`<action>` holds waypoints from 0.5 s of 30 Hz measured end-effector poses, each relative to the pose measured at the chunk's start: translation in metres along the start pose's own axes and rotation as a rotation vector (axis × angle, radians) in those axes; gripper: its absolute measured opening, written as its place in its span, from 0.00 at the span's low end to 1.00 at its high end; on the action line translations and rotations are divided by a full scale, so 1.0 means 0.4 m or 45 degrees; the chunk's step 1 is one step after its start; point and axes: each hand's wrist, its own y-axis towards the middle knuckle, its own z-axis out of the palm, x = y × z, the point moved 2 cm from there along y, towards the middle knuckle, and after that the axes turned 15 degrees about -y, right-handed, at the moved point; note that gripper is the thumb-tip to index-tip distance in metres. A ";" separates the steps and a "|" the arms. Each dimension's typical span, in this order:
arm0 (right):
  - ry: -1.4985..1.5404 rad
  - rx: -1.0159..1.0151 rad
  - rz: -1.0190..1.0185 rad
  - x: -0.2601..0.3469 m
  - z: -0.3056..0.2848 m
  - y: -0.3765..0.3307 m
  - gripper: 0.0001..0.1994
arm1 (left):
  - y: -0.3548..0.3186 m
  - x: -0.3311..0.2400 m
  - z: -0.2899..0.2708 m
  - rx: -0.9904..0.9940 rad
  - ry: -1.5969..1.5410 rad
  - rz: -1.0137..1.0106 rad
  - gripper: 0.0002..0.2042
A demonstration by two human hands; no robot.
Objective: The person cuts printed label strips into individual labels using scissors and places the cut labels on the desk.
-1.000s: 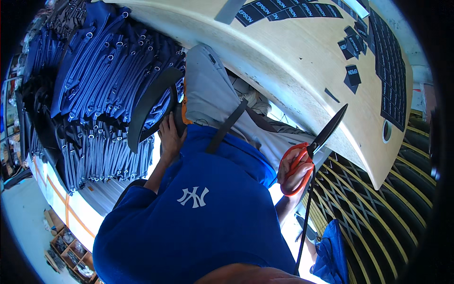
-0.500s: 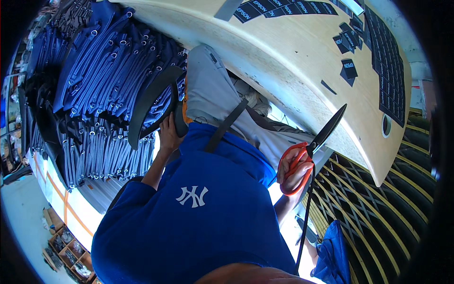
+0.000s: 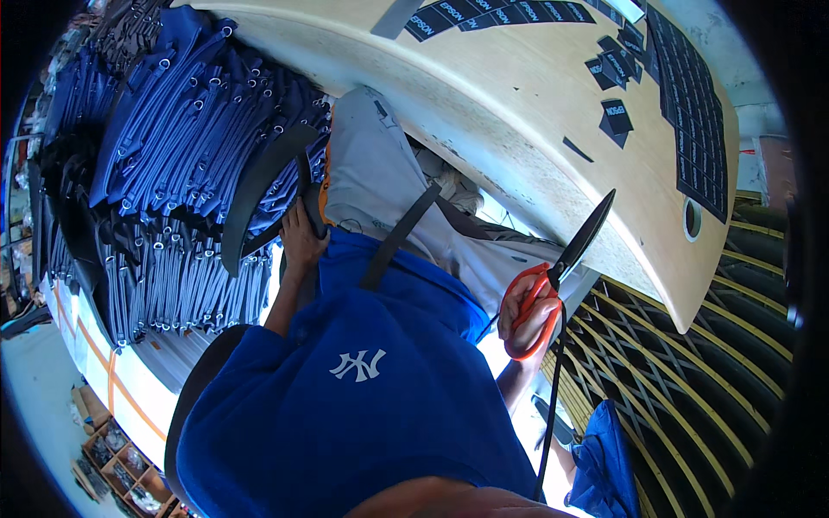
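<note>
My right hand [image 3: 528, 312] is closed around the orange-red handles of a pair of scissors [image 3: 580, 242]. Their dark blades are together, pointing up and to the right over the table edge. A thin black cord [image 3: 553, 414] runs down from beside the handles; where its upper end attaches is hidden. At my left side, my left hand [image 3: 300, 242] grips a curved black band-like piece [image 3: 268, 186], its fingers on one side and thumb on the other. Across my lap lies a black strip [image 3: 401, 235], over the blue shirt and grey trousers.
A pale wooden table [image 3: 484, 95] curves ahead, with black printed label sheets [image 3: 695, 112] and loose cut labels [image 3: 615, 121] on it. Blue strap bundles with metal rings [image 3: 164, 147] are piled at left. A slatted rack [image 3: 665, 371] stands at right, near blue cloth [image 3: 600, 457].
The view has shifted slightly, so the table and piles sit a little further left. Both hands keep their holds, and more of a dark rounded edge shows behind my left arm.
</note>
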 end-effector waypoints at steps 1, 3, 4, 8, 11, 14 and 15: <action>-0.003 -0.005 -0.011 -0.004 -0.002 0.002 0.39 | 0.004 -0.008 -0.003 0.011 0.001 -0.037 0.47; -0.001 -0.016 -0.016 -0.011 -0.009 0.006 0.39 | 0.013 -0.017 0.003 0.028 0.006 -0.068 0.47; 0.003 -0.026 -0.023 -0.011 -0.008 0.003 0.39 | 0.020 -0.014 0.005 0.021 0.016 -0.121 0.44; -0.088 -0.022 -0.033 0.033 -0.014 -0.004 0.38 | 0.083 -0.049 0.024 -0.029 -0.079 -0.156 0.36; -0.089 0.007 -0.062 0.028 -0.022 -0.002 0.37 | 0.068 -0.056 -0.010 -0.042 -0.262 0.060 0.29; 0.093 -0.004 -0.100 0.061 -0.033 0.007 0.35 | 0.069 -0.037 0.008 -0.027 -0.303 0.193 0.28; 0.110 0.011 -0.145 0.071 -0.038 0.013 0.36 | 0.065 -0.041 0.008 -0.010 -0.311 0.236 0.28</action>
